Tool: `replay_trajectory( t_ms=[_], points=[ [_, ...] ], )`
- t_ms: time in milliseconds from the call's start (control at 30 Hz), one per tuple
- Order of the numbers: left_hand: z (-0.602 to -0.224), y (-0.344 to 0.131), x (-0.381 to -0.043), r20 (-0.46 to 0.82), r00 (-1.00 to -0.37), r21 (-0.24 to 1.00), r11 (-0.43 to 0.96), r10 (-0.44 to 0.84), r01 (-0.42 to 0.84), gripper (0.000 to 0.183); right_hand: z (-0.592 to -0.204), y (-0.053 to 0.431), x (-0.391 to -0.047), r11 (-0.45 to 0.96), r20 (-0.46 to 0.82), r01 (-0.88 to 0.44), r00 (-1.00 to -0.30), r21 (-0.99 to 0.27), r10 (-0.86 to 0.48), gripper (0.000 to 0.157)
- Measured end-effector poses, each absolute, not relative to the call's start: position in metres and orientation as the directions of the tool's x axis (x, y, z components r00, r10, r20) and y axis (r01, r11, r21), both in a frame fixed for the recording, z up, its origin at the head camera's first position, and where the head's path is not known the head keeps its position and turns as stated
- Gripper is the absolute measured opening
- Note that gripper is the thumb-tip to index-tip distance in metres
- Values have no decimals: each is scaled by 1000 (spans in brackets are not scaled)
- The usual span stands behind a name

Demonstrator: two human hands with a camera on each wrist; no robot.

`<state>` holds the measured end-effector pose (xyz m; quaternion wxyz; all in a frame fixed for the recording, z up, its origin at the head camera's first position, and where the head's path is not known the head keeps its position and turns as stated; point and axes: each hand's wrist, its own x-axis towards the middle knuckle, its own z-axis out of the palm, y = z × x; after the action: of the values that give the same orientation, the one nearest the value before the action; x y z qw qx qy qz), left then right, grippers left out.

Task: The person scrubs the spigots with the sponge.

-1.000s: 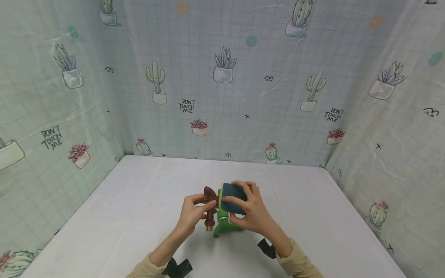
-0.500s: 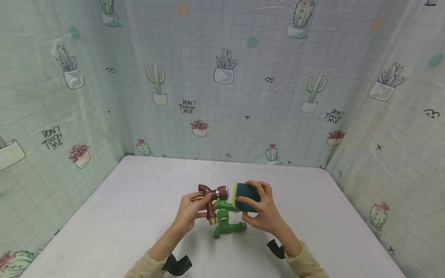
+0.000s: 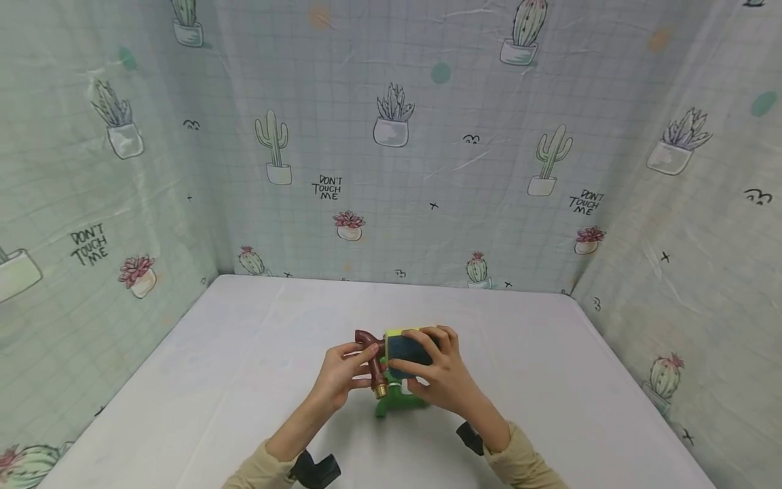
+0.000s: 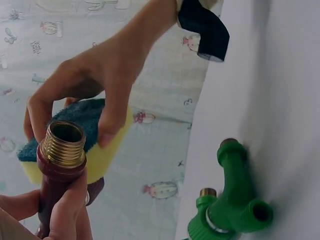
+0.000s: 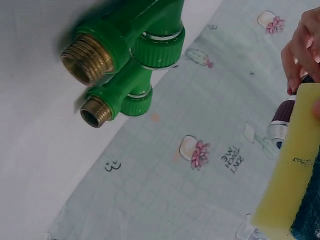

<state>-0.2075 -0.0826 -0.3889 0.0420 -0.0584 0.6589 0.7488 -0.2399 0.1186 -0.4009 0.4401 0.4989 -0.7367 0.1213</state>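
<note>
My left hand [image 3: 334, 379] holds a maroon water tap [image 3: 375, 372] in the middle of the head view. Its brass threaded end [image 4: 65, 145] faces the left wrist camera. A yellow sponge with a dark teal scouring side [image 3: 403, 352] is gripped in my right hand [image 3: 444, 382], fingers bent over it. The sponge lies against the tap's handle side and hides the knob in the head view; the right wrist view shows part of the maroon knob [image 5: 284, 111] beside the sponge. Two green taps [image 5: 105, 47] with brass threads lie on the table below the hands.
The white table [image 3: 275, 333] stretches around both hands. Patterned cactus cloth [image 3: 330, 238] stands behind it and along both sides. Black wrist mounts [image 3: 316, 470] sit near both sleeves.
The sponge moved right, away from the maroon tap, baring its knob, then came back left onto it. The sponge is now tilted with its yellow top edge showing. Both hands kept their hold.
</note>
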Motion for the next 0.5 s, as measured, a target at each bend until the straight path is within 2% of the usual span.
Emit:
replay_trajectory(
  t_ms=[167, 400, 500],
  points=[
    [-388, -85, -206, -167, -986, 967, -195, 6, -165, 42, -403, 125, -246, 490, 802, -835, -104, 251, -588, 23],
    [-389, -94, -206, -187, -981, 932, -306, 47, -193, 47, -396, 136, -254, 511, 842, -839, -131, 187, -523, 26],
    [-389, -97, -207, -204, -978, 913, -352, 41, -205, 47, -394, 135, -253, 493, 849, -848, -106, 195, -518, 24]
  ],
)
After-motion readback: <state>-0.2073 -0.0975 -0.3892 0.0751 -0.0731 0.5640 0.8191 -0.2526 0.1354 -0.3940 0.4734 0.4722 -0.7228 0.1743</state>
